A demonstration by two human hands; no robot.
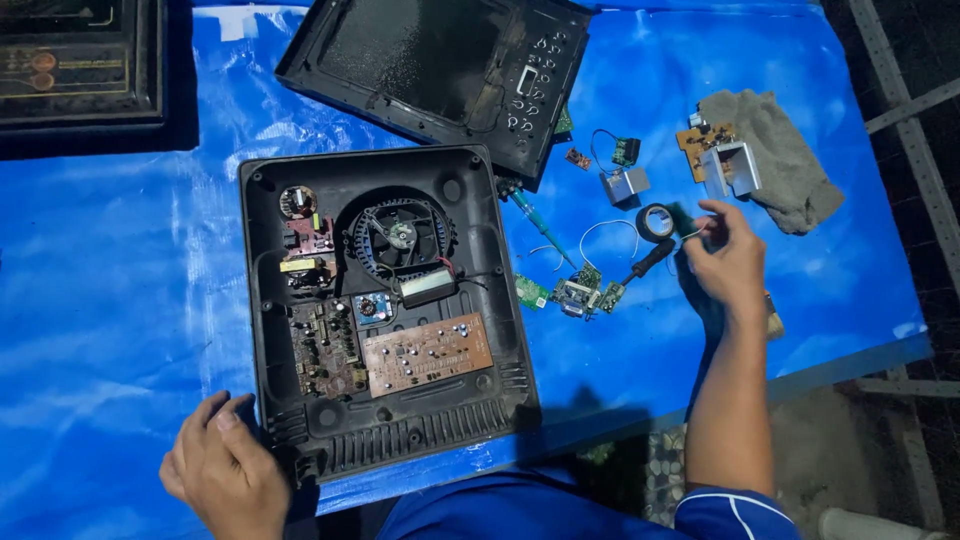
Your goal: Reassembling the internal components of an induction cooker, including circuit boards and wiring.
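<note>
Nearby, circuit boards point(575, 292), tape roll point(655, 221) and screwdriver point(540, 226) crowd the right hand point(728, 258).

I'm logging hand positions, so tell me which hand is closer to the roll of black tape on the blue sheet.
Right. The right hand is just beside the roll of black tape, fingertips almost at it. The left hand is far off, resting on the near left corner of the opened black casing.

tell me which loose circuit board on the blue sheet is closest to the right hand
The small green board cluster beside the screwdriver, just left of the right hand. The orange-brown board by the grey cloth lies farther up.
</note>
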